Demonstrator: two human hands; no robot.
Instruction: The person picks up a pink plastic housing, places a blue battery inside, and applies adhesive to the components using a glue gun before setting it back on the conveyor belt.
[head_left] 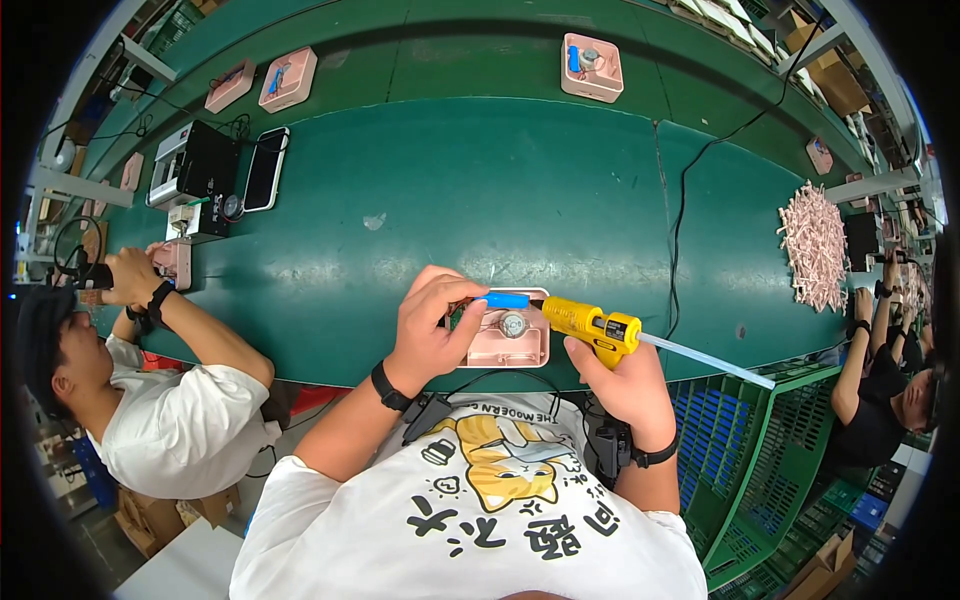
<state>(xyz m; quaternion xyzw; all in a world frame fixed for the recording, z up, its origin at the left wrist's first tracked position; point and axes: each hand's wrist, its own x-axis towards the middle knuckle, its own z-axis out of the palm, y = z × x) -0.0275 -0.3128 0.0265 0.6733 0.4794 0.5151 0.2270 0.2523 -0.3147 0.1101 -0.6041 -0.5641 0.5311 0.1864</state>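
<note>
With the left hand (428,325) pinching the blue cylinder (507,300) and the right hand (632,388) gripping the yellow glue gun (590,328), avoid the nozzle (538,304) (probably hot).

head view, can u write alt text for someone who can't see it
A person's right hand has a yellow glue gun in its grip, tip beside a blue cylinder that the left hand holds at the far edge of an open pink box. They work at a green table, with co-workers on both sides.
</note>
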